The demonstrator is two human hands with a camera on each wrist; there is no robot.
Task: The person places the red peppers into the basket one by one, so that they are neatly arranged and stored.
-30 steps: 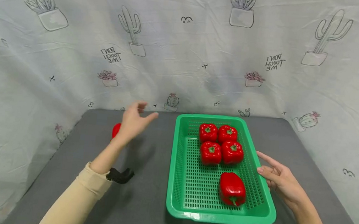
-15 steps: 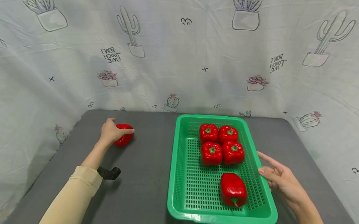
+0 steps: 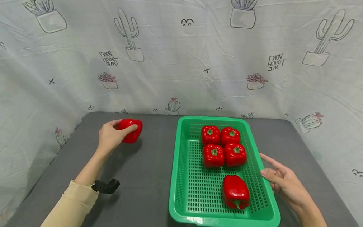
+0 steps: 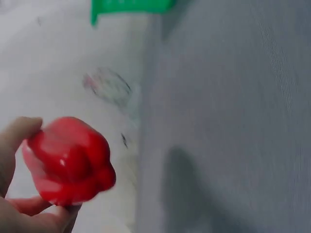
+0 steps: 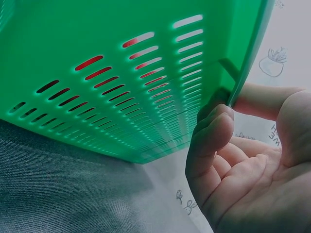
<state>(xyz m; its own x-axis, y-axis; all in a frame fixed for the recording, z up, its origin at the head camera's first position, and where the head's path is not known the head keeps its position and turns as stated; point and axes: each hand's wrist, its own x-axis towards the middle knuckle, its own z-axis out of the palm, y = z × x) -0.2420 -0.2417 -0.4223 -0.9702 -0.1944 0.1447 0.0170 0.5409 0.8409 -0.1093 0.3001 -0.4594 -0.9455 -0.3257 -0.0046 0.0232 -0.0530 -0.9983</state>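
Note:
My left hand (image 3: 110,138) grips a red bell pepper (image 3: 133,131) at the back left, thumb on its near side. In the left wrist view the pepper (image 4: 70,162) is held above the table, with fingers beneath it and its lobed end showing. My right hand (image 3: 287,184) pinches the right rim of a green perforated basket (image 3: 175,185). In the right wrist view its fingers (image 5: 211,133) curl at the rim from outside. Inside the basket, several red bell peppers stand stem-up together towards the back, and another pepper (image 3: 235,192) lies on its side near the front right.
A dark grey tabletop (image 3: 150,168) lies under everything. Behind and at both sides hangs a white curtain (image 3: 174,48) printed with cacti. Each wrist wears a black camera mount (image 3: 106,186).
My left hand moved left to the red bell pepper, took hold of it and raised it off the table. The right hand has stayed at the basket rim.

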